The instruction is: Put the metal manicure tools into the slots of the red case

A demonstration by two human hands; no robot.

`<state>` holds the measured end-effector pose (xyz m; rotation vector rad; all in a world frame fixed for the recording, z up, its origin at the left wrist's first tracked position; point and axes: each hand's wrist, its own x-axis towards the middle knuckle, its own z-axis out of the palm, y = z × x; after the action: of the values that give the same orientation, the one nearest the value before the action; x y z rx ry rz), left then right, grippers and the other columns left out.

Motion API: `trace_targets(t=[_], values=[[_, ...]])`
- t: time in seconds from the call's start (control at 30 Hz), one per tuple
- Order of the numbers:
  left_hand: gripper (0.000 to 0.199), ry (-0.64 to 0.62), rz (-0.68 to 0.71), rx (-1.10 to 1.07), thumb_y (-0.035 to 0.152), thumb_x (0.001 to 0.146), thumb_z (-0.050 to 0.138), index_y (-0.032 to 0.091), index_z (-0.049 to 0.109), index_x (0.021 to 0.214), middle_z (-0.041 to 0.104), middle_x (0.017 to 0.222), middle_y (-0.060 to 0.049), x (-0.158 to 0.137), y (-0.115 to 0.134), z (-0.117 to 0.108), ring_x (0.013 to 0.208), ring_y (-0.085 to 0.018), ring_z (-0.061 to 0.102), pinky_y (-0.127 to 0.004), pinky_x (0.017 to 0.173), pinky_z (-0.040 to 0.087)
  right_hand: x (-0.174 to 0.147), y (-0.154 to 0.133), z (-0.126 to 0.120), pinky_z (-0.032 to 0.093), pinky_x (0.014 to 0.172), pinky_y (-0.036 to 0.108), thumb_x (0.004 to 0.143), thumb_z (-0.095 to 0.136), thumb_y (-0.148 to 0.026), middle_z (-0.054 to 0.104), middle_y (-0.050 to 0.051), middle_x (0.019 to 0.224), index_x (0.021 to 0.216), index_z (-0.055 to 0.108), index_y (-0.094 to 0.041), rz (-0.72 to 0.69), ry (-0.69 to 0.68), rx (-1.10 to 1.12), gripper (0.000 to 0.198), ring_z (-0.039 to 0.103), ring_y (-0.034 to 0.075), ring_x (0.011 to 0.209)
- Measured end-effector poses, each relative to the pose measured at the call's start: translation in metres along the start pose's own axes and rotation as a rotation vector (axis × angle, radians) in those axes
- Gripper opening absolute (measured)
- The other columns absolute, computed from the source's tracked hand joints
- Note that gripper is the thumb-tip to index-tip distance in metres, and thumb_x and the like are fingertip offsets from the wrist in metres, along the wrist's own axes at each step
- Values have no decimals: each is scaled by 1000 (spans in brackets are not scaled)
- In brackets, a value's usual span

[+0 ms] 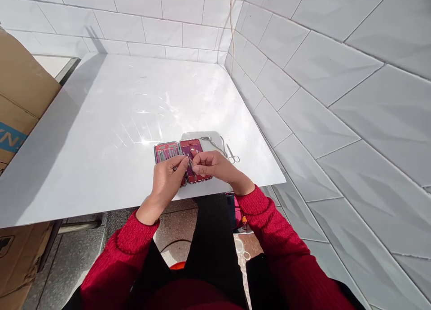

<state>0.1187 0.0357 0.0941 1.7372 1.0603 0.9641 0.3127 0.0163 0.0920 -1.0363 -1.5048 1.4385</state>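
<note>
An open manicure case [199, 179] with a red lining lies near the front edge of the white table. Slim metal manicure tools [164, 155] sit in its left half. Over the case's left half, my left hand [167, 175] is closed in a pinch. My right hand [215, 167] also pinches, above the right half, with its fingertips close to the left ones. A thin metallic piece shows between the fingertips, too small to name. Small scissors [233, 156] and a long curved metal tool [217, 145] lie on the table just beyond my right hand.
The white tabletop [114, 103] reaches back to a tiled wall [161, 32], with another tiled wall [323, 112] along the right. Cardboard boxes [23, 90] stand at the left. A thin cable [231, 27] hangs in the corner. My legs are below the front edge.
</note>
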Motion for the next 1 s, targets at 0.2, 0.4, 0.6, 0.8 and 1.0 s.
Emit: trace_targets(t=[0.2,0.4,0.6,0.8,1.0], values=[[40,23,23,19,36,94,53,21,38,60,31,59,5,-1,1,5,59,-10,30,-26,53,24,-6,-9,18,39,58,26,83,82,-56,57,-4,69,87,65,-21,-84,209,-103,38,48,11,62],[39,19,79,157,38,102,51,21,55,67,44,57,5,0,-1,7,57,-11,40,-26,56,31,-4,-11,16,32,57,27,91,69,-44,53,-5,65,75,61,-21,-135,344,-355,29,41,10,59],[29,145,340,442,35,107,50,22,75,102,79,100,-3,-6,-24,-8,90,-18,71,-32,85,52,16,-12,-14,38,62,28,93,65,-35,59,-4,62,75,62,-21,-96,365,-455,23,52,12,61],[20,191,500,572,27,107,56,21,75,105,81,112,-5,-38,-55,-33,106,-22,76,-36,100,56,35,0,-52,42,61,28,93,68,-33,61,-3,62,75,65,-20,-18,291,-403,23,54,11,59],[16,165,532,609,21,105,60,20,75,109,80,121,-8,-47,-69,-37,114,-25,76,-40,102,58,43,7,-78,38,54,25,94,71,-31,62,-3,66,76,64,-19,56,201,-232,22,51,9,58]])
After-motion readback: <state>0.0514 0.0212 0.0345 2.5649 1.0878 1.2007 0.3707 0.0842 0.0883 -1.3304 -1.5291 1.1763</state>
